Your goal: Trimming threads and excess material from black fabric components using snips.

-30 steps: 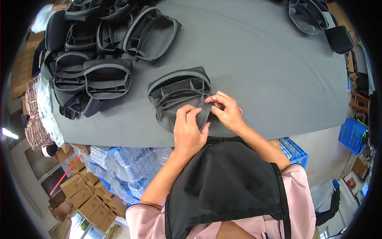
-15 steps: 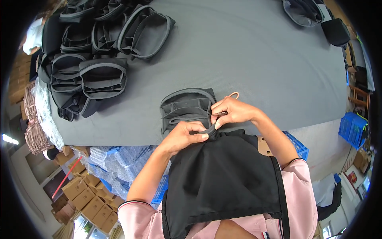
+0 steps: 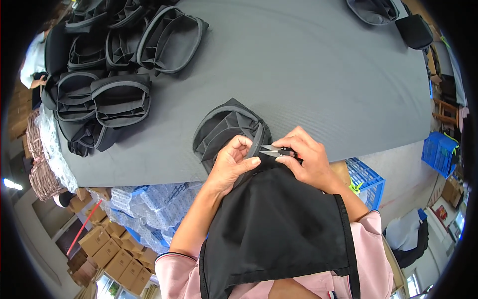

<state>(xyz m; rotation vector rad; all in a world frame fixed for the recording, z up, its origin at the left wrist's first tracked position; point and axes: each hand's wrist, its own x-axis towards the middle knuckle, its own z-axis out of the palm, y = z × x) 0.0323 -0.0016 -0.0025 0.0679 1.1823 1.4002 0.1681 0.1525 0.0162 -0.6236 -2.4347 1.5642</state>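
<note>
Head view: the black fabric organizer (image 3: 226, 132) lay at the near edge of the grey table (image 3: 308, 74), its long axis running from seven o'clock up to one o'clock, open compartments facing up. The left hand (image 3: 230, 167) pinched its grey-bound rim, fingers curled narrow. The right hand (image 3: 308, 162) gripped small thread snips (image 3: 276, 151), blades narrowly parted and pointing to nine o'clock at the rim. More organizers (image 3: 107, 74) were stacked at ten o'clock.
</note>
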